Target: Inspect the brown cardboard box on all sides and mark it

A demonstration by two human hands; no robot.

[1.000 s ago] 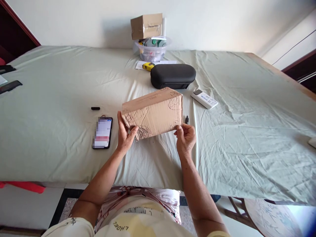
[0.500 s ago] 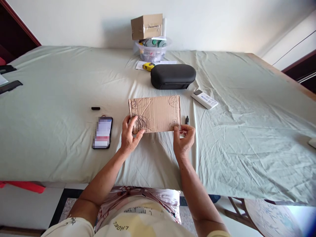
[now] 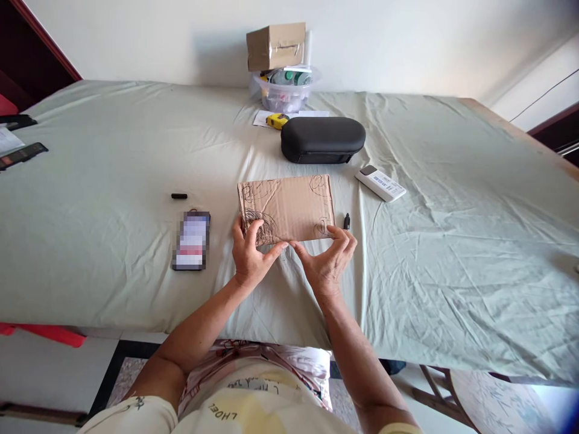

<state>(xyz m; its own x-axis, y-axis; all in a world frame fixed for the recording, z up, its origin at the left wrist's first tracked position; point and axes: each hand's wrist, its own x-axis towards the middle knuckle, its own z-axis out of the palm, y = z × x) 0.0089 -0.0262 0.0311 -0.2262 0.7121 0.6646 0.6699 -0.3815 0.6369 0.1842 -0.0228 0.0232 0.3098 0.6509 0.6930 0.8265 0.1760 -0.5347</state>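
Note:
A brown cardboard box [image 3: 286,205] with black pen scribbles lies flat on the pale green sheet [image 3: 113,181] in front of me. My left hand [image 3: 251,253] rests on its near left corner, fingers on the top face and thumb stretched toward the middle. My right hand [image 3: 326,259] lies against the near edge, fingers spread along the box's right part and thumb pointing left. The two thumbs almost meet at the near edge. A black pen [image 3: 347,220] lies just right of the box.
A phone [image 3: 192,239] and a small black cap [image 3: 179,196] lie left of the box. Behind it are a black oval case [image 3: 322,139], a white remote [image 3: 380,183], a yellow tape measure [image 3: 277,120] and a clear tub [image 3: 284,93] bearing another cardboard box [image 3: 275,46].
The box was held tilted above the sheet; it now lies flat on it. Both hands slid from its corners toward the middle of the near edge, fingers spreading.

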